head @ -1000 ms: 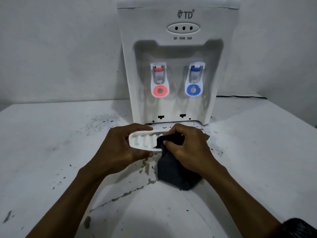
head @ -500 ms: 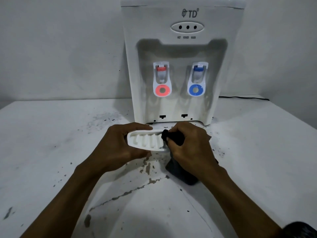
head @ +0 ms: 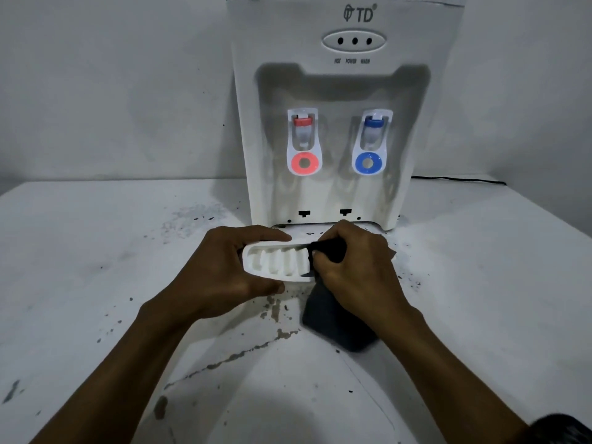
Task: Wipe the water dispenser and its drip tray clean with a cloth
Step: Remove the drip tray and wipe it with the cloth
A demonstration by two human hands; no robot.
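I am on the tray step. My left grip [head: 221,270] curls round the tray [head: 275,261], which sits at 6 o'clock of the dispenser [head: 330,91], out of its slot. My right grip [head: 355,270] pinches the cloth [head: 336,325] into the tray's 3 o'clock end. Next, I judge, the cloth must sweep along the ribs toward 9 o'clock. The right grip hides that end of the tray, I cannot tell whether the tray touches the tabletop [head: 96,251], and the dispenser's top is cut off.

The water dispenser [head: 323,193] blocks the back; bare table [head: 96,251] lies open on both sides.
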